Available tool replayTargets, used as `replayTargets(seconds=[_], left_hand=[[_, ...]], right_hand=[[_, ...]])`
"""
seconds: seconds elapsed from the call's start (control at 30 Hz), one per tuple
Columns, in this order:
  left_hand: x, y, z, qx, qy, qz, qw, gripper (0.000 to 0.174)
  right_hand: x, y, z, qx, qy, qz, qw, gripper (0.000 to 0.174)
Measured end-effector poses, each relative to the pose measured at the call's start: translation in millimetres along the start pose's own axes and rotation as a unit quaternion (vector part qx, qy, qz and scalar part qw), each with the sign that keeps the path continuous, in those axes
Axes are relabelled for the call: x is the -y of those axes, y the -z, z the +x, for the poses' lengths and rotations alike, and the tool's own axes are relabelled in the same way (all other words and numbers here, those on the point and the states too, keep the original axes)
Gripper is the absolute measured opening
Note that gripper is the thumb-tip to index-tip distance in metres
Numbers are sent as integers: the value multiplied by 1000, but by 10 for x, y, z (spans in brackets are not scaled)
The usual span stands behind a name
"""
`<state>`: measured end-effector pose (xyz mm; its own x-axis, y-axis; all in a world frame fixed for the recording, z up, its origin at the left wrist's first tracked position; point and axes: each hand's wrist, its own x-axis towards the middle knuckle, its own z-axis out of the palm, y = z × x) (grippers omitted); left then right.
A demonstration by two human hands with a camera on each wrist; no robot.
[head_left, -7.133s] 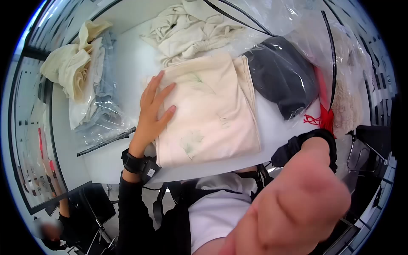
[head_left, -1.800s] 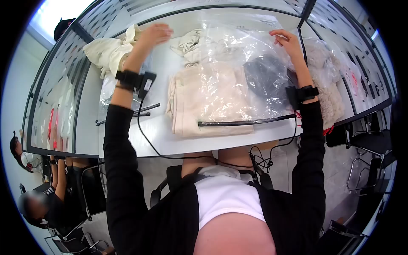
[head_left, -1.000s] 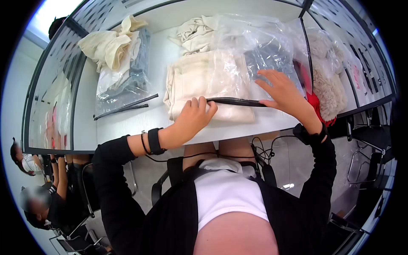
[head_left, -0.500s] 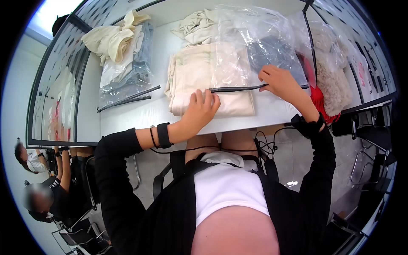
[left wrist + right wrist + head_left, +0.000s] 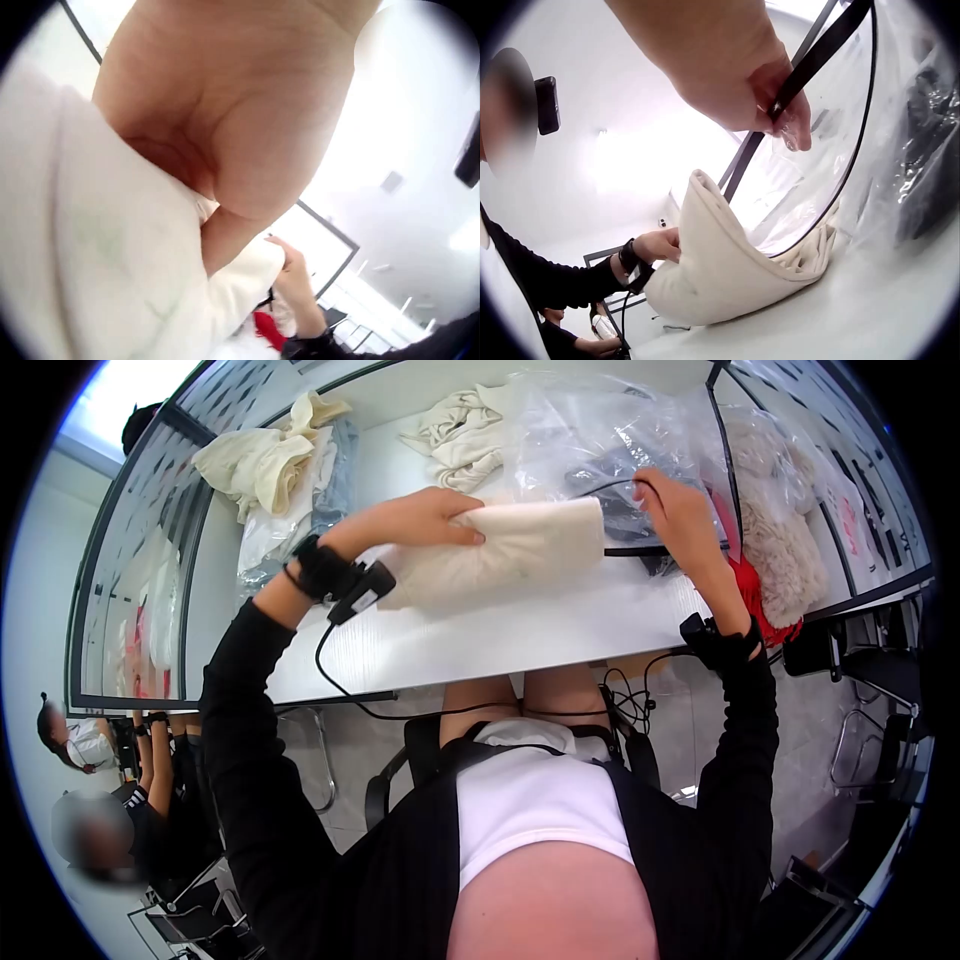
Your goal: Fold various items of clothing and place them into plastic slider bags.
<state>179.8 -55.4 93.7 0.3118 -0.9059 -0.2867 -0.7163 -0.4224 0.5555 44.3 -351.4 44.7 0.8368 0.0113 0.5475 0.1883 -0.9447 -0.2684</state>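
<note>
My left hand (image 5: 425, 520) grips a folded cream cloth (image 5: 540, 555) with a faint green leaf print, thumb toward me and fingers behind it. The cloth is bent and raised over the table. In the right wrist view the far end of the cloth (image 5: 727, 262) meets the mouth of a clear plastic bag (image 5: 560, 435). My right hand (image 5: 675, 510) pinches one black edge strip (image 5: 829, 49) of that bag and holds it up. The other black edge lies low, beside the cloth. The bag's mouth is apart between the two strips.
Crumpled cream fabric (image 5: 460, 435) lies at the back. At left, a cream bundle (image 5: 255, 465) tops bagged clothes. A dark grey item (image 5: 620, 470) shows through the plastic. Fluffy beige stuff (image 5: 785, 560) and a red fringe (image 5: 765, 605) are at right. A black cable (image 5: 430, 715) hangs across the front.
My left hand has left the bag's black edge, gripped the cloth and lifted it away from the table's front. My right hand has raised one bag edge, parting the mouth.
</note>
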Motion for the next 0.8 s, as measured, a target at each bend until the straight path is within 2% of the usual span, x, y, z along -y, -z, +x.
replayTargets(seconds=[0.03,0.07,0.17,0.2,0.3,0.4,0.43,0.5,0.57,0.67,0.8], left_hand=[[93,19,74,12,18,12,1000,37],[184,31,155,23,35,26,999,39],[426,47,315,25,-62,53,996,40],[425,105,363,71,-37,39,996,41],[376,134,411,57,28,172,983,42],[555,232,581,135,-53,60,988,45],[622,284,639,134,-37,67,988,47],[677,364,723,135,-7,77,988,52],[737,386,780,124,-20,77,989,53],[608,383,725,124,-5,63,990,53],[483,209,668,109,-12,142,984,54]], right_hand=[[-6,11,23,-13,-27,16,999,11],[4,14,54,-39,-14,4,999,9],[90,95,193,-67,-31,3,997,6],[74,123,249,-103,1,-34,994,5],[-29,277,385,-105,49,-101,988,13],[-92,368,497,-129,47,-105,985,16],[-113,399,523,-133,41,-111,984,16],[-178,428,534,-118,29,-93,988,24],[-230,419,535,-122,37,-47,991,30],[-100,445,437,-61,31,2,998,38],[124,558,304,25,47,-19,998,46]])
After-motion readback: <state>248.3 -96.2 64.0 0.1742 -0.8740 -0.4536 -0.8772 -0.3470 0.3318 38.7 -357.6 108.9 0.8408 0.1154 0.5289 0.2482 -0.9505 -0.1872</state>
